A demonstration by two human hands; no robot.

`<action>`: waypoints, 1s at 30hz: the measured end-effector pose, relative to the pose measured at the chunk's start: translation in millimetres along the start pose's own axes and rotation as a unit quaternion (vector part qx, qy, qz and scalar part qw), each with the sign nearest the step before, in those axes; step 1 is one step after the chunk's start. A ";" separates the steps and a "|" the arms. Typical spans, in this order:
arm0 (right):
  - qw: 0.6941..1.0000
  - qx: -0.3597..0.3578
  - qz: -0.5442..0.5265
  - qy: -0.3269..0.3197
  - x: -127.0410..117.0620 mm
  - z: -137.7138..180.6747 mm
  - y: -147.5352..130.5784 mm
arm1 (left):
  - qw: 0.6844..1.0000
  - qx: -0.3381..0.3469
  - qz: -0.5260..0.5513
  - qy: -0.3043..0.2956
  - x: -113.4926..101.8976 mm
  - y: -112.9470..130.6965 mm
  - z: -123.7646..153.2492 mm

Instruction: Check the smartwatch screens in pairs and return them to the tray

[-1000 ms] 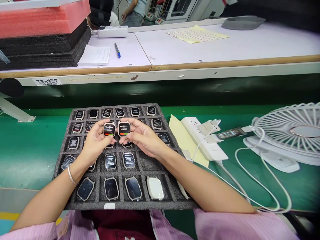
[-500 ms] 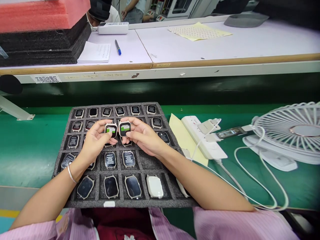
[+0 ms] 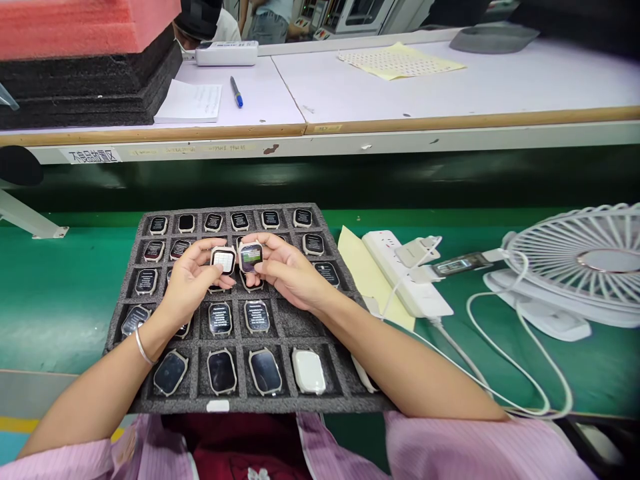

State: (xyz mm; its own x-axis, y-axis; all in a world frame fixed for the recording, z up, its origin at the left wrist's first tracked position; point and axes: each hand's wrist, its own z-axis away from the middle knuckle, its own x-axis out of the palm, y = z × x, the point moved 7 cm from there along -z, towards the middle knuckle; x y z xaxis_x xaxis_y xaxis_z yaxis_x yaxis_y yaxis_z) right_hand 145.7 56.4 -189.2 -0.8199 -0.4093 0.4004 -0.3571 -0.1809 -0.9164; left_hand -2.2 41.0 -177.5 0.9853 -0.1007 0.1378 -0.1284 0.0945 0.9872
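Observation:
My left hand pinches a strapless smartwatch, its screen lit mostly white, with the thumb resting at the screen's lower edge. Right beside it, my right hand grips a second smartwatch showing green and dark areas, its thumb on the lower right of the face. Both are held just above a grey foam tray divided into square pockets. Most pockets hold watch bodies, many with white text on dark screens. In the front row some faces are dark, and one watch looks white. My hands hide several pockets.
Right of the tray lie a yellow sheet, a white power strip with plugs and cables, and a white fan. The raised shelf behind carries stacked foam, a notepad and a pen. People are visible beyond.
The left watch's screen has gone from a green and white picture to mostly white. Green on the right watch's screen has shifted lower. Both hands keep nearly the same place.

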 end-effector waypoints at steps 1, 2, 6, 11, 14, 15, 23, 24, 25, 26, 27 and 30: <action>1.000 0.001 0.000 -0.001 -0.1 -0.1 0.4 | 1.000 0.000 0.000 -0.001 0.4 0.2 0.1; 1.000 0.003 0.002 -0.002 -0.2 -0.2 1.0 | 1.000 -0.001 -0.001 -0.001 0.7 0.3 0.1; 1.000 0.000 0.018 0.001 -1.5 -0.8 2.8 | 1.000 0.000 0.000 -0.003 1.2 0.1 0.0; 1.000 -0.008 0.018 0.002 -1.2 -0.4 0.7 | 1.000 -0.001 0.007 -0.001 0.3 -0.5 0.0; 1.000 -0.003 0.014 -0.001 -0.2 0.7 -0.9 | 1.000 -0.001 0.006 0.007 -0.8 -0.1 -0.3; 1.000 0.000 0.011 0.000 -0.2 1.0 -0.9 | 1.000 -0.002 0.005 0.009 -1.2 -0.1 -0.4; 0.999 0.026 -0.007 0.021 -3.3 -0.7 8.3 | 1.000 0.007 -0.011 0.012 -2.2 -3.2 -3.1; 0.999 0.026 -0.005 0.022 -3.4 -0.9 8.9 | 1.000 0.010 -0.014 0.014 -2.3 -3.5 -3.6; 0.999 0.027 -0.004 0.023 -3.4 -1.0 9.1 | 1.000 0.012 -0.015 0.016 -2.5 -3.8 -4.0; 0.999 0.027 -0.004 0.023 -3.3 -1.0 9.1 | 1.000 0.013 -0.016 0.017 -2.6 -4.1 -4.4; 0.999 0.028 -0.005 0.022 -3.0 -0.8 9.0 | 1.000 0.013 -0.017 0.017 -2.6 -4.3 -4.8; 0.999 0.029 -0.012 0.018 -2.3 -0.1 7.7 | 1.000 0.017 -0.014 0.019 -3.0 -4.3 -5.4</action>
State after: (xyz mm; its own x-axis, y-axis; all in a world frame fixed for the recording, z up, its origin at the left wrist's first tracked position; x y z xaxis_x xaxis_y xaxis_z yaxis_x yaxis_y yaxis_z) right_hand 144.7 56.0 -197.2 -0.8277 -0.3715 0.4206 -0.3513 -0.2414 -0.9046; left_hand -4.0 46.2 -182.6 0.9921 -0.0649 0.1072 -0.1035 0.0586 0.9929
